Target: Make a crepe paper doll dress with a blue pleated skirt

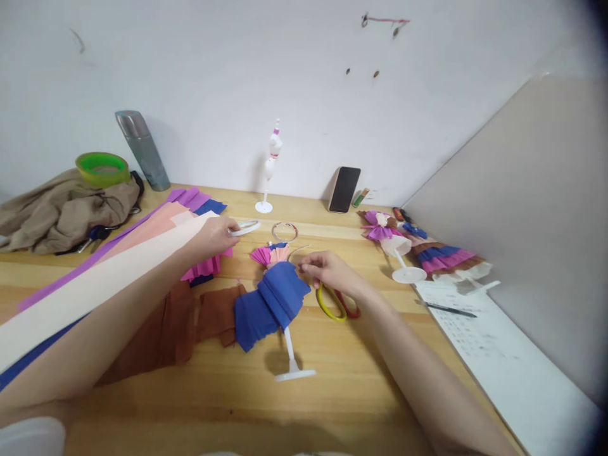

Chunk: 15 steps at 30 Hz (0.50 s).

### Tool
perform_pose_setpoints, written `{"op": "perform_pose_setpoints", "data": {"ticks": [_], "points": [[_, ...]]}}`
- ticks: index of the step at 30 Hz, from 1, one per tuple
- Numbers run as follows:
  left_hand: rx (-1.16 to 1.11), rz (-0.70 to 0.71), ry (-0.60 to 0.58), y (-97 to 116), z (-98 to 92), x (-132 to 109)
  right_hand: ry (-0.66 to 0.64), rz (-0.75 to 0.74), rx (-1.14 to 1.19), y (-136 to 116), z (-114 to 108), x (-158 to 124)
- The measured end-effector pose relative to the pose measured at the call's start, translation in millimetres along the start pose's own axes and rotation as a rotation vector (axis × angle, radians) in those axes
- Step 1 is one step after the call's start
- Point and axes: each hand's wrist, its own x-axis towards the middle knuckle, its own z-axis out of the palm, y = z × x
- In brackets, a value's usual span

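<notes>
My left hand (213,239) is closed on the edge of a thin white ring-shaped roll (244,228), raised over the table. My right hand (325,269) has its thumb and fingers pinched together beside a paper-dressed doll form; what lies in the pinch is too small to make out. Blue crepe paper (280,301) wraps the lying form, with pink and peach pleated pieces (275,254) at its upper end. Its white stand (292,364) points toward me. Under my right hand are scissors (332,304) with yellow and red handles, blades mostly hidden.
Brown crepe paper (175,323) and long coloured strips (137,259) cover the left. A bare white doll form (272,158), a phone (344,190) and a flask (145,152) stand along the wall. Dressed forms (446,256) and a written sheet (494,348) lie right.
</notes>
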Motion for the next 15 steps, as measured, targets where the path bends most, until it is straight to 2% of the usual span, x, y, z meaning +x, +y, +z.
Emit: {"op": "perform_pose_setpoints", "data": {"ticks": [4,10,12,15], "points": [[0.052,0.015,-0.054,-5,15.7,13,-0.040,-0.001,-0.036,4,3,2],[0.103,0.086,-0.168,-12,28.5,26,-0.048,0.002,-0.097,5,-1,1],[0.097,0.085,-0.175,-12,31.0,27,-0.059,-0.011,-0.113,3,0,0],[0.051,0.075,-0.118,-7,31.9,22,-0.057,-0.030,-0.125,1,3,-2]]}}
